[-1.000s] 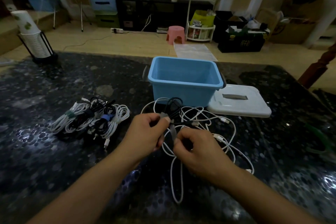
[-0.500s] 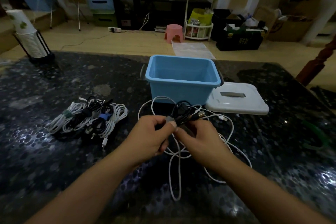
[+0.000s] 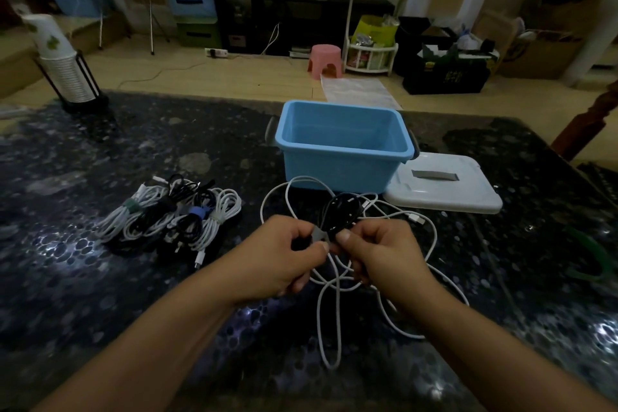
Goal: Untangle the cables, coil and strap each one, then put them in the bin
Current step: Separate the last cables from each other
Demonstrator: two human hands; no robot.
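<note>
Both hands pinch a grey strap around a black coiled cable, in front of the blue bin.

We see the left hand and right hand meeting above the dark speckled table, thumbs and fingers pinched on the grey strap wrapped at the base of the black coiled cable. Loose white cable sprawls on the table under and around the hands, near the blue bin, whose inside shows no cables. A white lid lies just right of the bin. A row of strapped cable bundles rests to the left, well apart from the bin.
</note>
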